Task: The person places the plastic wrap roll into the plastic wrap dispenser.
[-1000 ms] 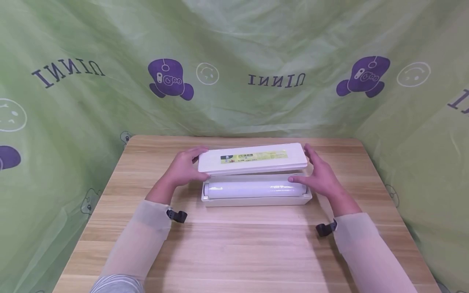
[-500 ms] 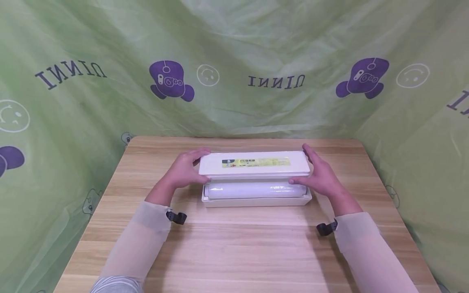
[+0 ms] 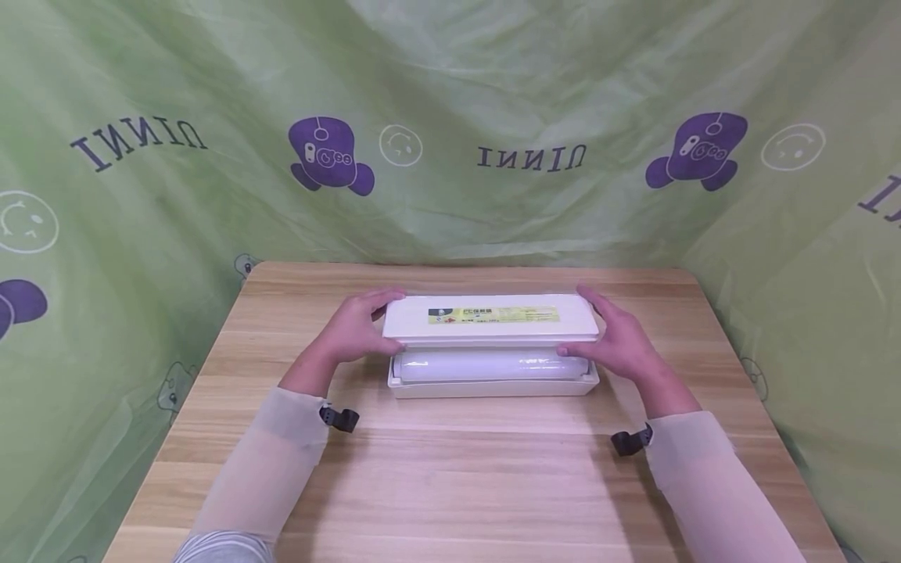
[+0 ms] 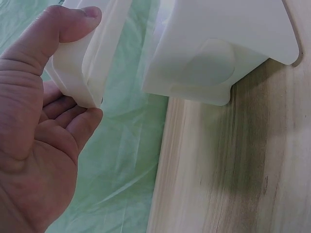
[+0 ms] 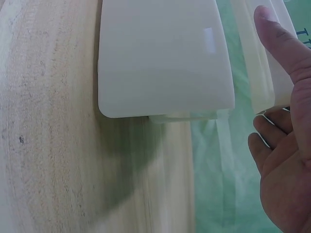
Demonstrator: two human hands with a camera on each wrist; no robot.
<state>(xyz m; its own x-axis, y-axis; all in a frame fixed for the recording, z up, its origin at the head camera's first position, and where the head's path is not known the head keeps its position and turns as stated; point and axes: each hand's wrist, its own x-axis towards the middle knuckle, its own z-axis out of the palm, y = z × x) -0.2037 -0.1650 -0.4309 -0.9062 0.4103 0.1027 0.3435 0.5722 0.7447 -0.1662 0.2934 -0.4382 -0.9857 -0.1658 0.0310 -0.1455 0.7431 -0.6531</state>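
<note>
A long white lid (image 3: 493, 328) with a green-yellow label is held level above and slightly behind its open white box (image 3: 493, 389). Inside the box lies a shiny roll of plastic wrap (image 3: 472, 365). My left hand (image 3: 355, 328) grips the lid's left end; in the left wrist view the thumb lies over the lid (image 4: 73, 60) and the fingers curl under it. At the other end, my right hand (image 3: 619, 340) holds the lid (image 5: 257, 63) between thumb and fingers. Both wrist views show a gap between lid and box (image 5: 165, 63).
The box stands on a wood-grain table (image 3: 464, 469), toward its back edge. Behind and at both sides hangs a green curtain (image 3: 450, 211) with purple figures and lettering. A small black camera (image 3: 341, 419) sits at each wrist.
The lid, earlier tilted up at its right end, has come down and levelled over the back of the box. Both hands keep hold of its ends; the box has stayed put.
</note>
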